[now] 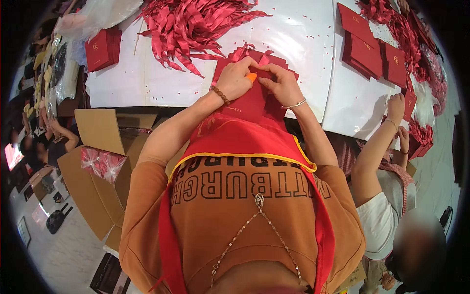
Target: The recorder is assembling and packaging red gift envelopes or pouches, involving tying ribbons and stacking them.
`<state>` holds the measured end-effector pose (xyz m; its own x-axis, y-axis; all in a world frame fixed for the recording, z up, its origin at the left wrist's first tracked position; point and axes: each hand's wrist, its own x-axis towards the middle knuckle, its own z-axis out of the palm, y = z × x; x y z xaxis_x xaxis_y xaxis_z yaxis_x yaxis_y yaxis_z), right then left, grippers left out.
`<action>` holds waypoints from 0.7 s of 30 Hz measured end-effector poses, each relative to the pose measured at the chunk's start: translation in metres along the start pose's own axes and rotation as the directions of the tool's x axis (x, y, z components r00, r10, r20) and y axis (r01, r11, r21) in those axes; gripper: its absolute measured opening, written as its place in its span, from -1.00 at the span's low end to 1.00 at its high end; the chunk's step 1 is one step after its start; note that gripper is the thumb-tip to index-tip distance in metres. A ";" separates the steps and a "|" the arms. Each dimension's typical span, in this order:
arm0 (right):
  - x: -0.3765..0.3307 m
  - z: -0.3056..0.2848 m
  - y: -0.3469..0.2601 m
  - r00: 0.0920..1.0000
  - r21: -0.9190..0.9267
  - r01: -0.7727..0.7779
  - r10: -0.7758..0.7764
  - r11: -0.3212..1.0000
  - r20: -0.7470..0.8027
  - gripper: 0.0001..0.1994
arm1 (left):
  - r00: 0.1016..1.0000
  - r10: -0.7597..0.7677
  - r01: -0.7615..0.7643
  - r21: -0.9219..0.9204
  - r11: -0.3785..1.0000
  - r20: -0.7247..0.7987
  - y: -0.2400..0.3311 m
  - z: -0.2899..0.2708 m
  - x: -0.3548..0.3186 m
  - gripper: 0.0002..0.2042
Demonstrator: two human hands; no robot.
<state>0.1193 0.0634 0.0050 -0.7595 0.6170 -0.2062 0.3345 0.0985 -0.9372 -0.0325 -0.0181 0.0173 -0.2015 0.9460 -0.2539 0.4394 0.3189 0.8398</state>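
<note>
Dark red flat paper bags (247,107) lie in a stack at the table's front edge, right before me. Red ribbon (265,59) sticks up at their far edge, just past my fingers. My left hand (237,78) is closed there, its fingertips pinching what looks like ribbon. A small orange piece (251,77) shows at its thumb; whether worn or held I cannot tell. My right hand (285,87) meets it from the other side, thumb and forefinger bent in a pinch at the same spot. The fingers largely hide what lies between them.
A big heap of red ribbons (191,27) lies beyond the bags. More red bags (104,48) stand at the left, others (362,46) at the right. A co-worker's hand (395,107) handles red bags at the right. An open cardboard box (95,169) stands at my left.
</note>
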 end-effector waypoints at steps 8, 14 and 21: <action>-0.005 0.001 -0.018 0.995 -0.139 -0.027 0.013 0.990 -0.104 -0.74 | 0.962 -0.273 0.257 -0.408 0.876 0.019 0.018 0.002 -0.007 -0.82; -0.005 0.005 -0.013 0.997 -0.072 -0.008 0.002 0.997 -0.081 -0.76 | 0.995 0.095 -0.091 0.096 0.991 -0.037 0.006 -0.016 -0.008 -0.88; -0.004 0.013 -0.017 0.980 -0.186 0.164 -0.182 0.969 -0.082 -0.78 | 0.896 0.385 -0.419 0.131 0.898 0.221 -0.009 -0.052 0.027 -0.77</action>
<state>0.1098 0.0493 0.0179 -0.7591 0.6509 -0.0084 0.3032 0.3421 -0.8894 -0.0878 0.0018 0.0276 0.1819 0.9833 -0.0096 0.5941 -0.1021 0.7979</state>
